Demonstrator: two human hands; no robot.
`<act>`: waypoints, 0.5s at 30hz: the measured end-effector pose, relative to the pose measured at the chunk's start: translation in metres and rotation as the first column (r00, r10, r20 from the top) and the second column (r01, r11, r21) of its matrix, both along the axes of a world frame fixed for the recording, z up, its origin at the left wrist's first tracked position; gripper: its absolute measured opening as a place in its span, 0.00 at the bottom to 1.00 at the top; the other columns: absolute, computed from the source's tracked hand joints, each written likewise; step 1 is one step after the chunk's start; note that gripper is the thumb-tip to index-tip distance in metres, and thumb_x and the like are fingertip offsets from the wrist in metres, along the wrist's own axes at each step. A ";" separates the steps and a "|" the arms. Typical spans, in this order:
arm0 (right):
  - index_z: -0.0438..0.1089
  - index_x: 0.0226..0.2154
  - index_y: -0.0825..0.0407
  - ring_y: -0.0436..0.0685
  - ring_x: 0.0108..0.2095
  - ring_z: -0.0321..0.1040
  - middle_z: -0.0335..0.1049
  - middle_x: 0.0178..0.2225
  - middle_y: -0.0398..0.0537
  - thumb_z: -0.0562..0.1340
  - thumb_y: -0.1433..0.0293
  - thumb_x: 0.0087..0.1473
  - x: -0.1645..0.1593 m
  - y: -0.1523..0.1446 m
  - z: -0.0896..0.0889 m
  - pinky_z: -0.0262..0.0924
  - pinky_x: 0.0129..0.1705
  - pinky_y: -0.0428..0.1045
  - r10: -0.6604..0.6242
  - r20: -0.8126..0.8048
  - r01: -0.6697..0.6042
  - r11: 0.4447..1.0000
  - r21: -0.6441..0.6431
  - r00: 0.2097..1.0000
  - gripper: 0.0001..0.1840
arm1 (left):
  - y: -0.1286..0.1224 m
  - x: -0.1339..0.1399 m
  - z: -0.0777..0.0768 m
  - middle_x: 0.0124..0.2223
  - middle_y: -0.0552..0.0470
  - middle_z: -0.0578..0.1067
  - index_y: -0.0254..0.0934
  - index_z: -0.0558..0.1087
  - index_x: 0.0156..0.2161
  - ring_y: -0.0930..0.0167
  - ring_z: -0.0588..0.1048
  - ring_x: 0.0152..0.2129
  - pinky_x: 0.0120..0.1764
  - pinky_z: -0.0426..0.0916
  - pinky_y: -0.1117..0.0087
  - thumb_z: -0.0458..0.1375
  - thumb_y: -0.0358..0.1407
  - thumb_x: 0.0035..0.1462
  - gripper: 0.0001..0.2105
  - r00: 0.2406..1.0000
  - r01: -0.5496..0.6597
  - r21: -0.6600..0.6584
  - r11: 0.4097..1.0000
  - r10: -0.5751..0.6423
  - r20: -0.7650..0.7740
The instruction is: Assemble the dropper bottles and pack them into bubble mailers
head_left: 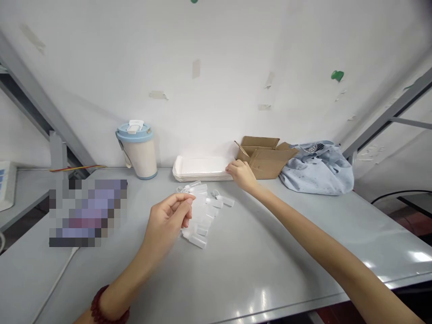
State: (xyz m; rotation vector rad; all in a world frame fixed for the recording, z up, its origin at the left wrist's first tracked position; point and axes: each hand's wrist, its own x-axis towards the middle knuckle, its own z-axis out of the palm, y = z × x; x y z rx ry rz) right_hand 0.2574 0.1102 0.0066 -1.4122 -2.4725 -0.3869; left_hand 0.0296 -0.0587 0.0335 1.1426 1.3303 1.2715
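My left hand (170,215) hovers over a loose pile of small clear plastic tubes (197,240), some with thin loops at one end. Its fingers are curled in, with the thumb close to the index finger. Whether anything tiny is pinched there, I cannot make out. Farther back, my right hand (242,174) has its fingers closed on the right end of a low stack of flat white pieces (202,166). That stack lies along the wall, and its left end curls up. The fingertips partly cover its right end.
A cream tumbler with a blue lid (138,150) stands at the back left. Behind my right hand sit an open cardboard box (270,162) and a crumpled light-blue cloth (317,173). At left lies a blurred-out device (91,213) with a white cable (56,285).
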 end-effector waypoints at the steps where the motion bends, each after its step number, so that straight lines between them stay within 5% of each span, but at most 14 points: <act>1: 0.67 0.47 0.54 0.57 0.44 0.69 0.68 0.47 0.51 0.59 0.66 0.61 0.000 0.001 0.001 0.67 0.45 0.57 -0.004 0.006 0.004 1.000 -0.001 1.000 0.13 | 0.000 0.000 0.000 0.22 0.59 0.66 0.37 0.74 0.34 0.76 0.64 0.18 0.22 0.59 0.75 0.60 0.41 0.53 0.09 1.000 0.001 0.004 1.000 -0.001 0.001; 15: 0.67 0.44 0.56 0.55 0.40 0.68 0.68 0.43 0.49 0.59 0.65 0.61 -0.001 -0.009 -0.005 0.66 0.42 0.55 0.026 -0.087 -0.008 0.979 0.204 0.996 0.12 | 0.011 -0.004 -0.004 0.22 0.59 0.66 0.34 0.73 0.35 0.78 0.63 0.17 0.21 0.60 0.77 0.59 0.44 0.54 0.12 0.995 -0.047 -0.010 0.999 0.047 0.084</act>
